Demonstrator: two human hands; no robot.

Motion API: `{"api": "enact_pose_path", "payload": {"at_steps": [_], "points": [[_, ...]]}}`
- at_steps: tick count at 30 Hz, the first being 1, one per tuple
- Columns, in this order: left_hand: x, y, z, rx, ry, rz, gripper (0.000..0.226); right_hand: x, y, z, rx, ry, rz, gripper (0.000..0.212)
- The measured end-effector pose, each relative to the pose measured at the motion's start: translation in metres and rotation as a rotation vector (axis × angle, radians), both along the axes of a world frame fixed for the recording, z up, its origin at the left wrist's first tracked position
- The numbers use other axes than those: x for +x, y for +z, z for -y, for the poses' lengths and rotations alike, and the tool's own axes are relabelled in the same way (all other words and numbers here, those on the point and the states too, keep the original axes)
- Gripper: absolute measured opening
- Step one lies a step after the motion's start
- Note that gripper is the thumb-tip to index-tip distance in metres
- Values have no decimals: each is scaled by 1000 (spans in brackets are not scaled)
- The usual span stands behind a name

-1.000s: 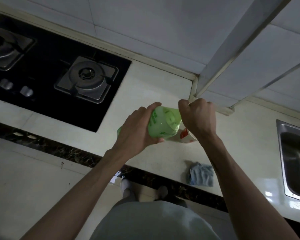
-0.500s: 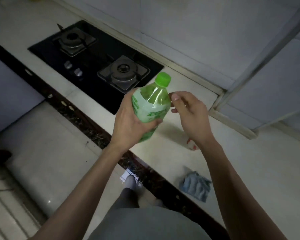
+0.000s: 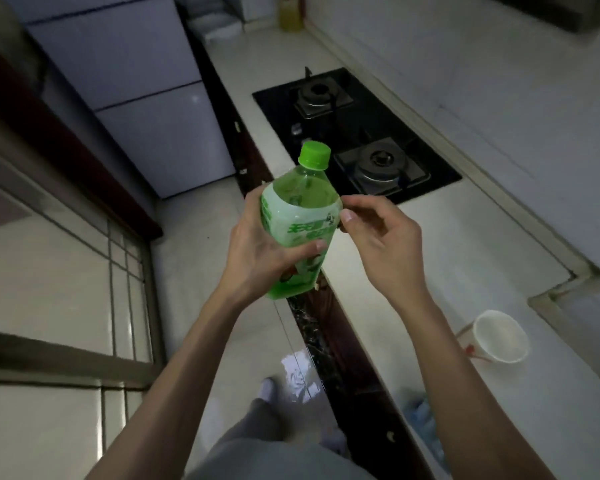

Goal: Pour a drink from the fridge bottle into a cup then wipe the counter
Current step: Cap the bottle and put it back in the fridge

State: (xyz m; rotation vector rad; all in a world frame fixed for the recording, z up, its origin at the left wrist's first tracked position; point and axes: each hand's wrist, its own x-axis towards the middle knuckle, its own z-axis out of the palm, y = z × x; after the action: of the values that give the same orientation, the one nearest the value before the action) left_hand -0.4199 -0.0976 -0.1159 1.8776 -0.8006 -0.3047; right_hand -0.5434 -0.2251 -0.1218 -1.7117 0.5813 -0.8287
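A green plastic bottle (image 3: 300, 216) with a green cap on it is upright in front of me, over the counter's front edge. My left hand (image 3: 257, 251) is wrapped around its lower body. Just right of the bottle is my right hand (image 3: 378, 237), fingers loosely curled and its thumb tip at the label, holding nothing. A white paper cup (image 3: 499, 336) with a red mark stands on the pale counter (image 3: 465, 244) to the right. A blue-grey cloth (image 3: 426, 427) lies near the counter's front edge at the bottom, partly behind my right forearm.
A black two-burner gas hob (image 3: 354, 136) is set into the counter beyond the bottle. A white fridge (image 3: 146, 98) stands at the far left end. A yellow bottle (image 3: 290, 15) sits at the counter's far end. The tiled floor (image 3: 201, 244) lies on the left.
The view has swung left toward the fridge and floor. The bottle, capped, has stayed in my left hand and come upright; my right hand has left the cap and sits beside the label.
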Motion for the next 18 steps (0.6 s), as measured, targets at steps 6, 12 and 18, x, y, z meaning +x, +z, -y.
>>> {"api": "enact_pose_path", "payload": {"at_steps": [6, 12, 18], "points": [[38, 13, -48, -50, 142, -7, 91, 57, 12, -29, -87, 187, 18, 18], [97, 4, -97, -88, 247, -38, 86, 127, 16, -65, -241, 311, -19, 21], [179, -13, -147, -132, 263, -93, 89, 215, 5, -110, -287, 364, -31, 27]]}}
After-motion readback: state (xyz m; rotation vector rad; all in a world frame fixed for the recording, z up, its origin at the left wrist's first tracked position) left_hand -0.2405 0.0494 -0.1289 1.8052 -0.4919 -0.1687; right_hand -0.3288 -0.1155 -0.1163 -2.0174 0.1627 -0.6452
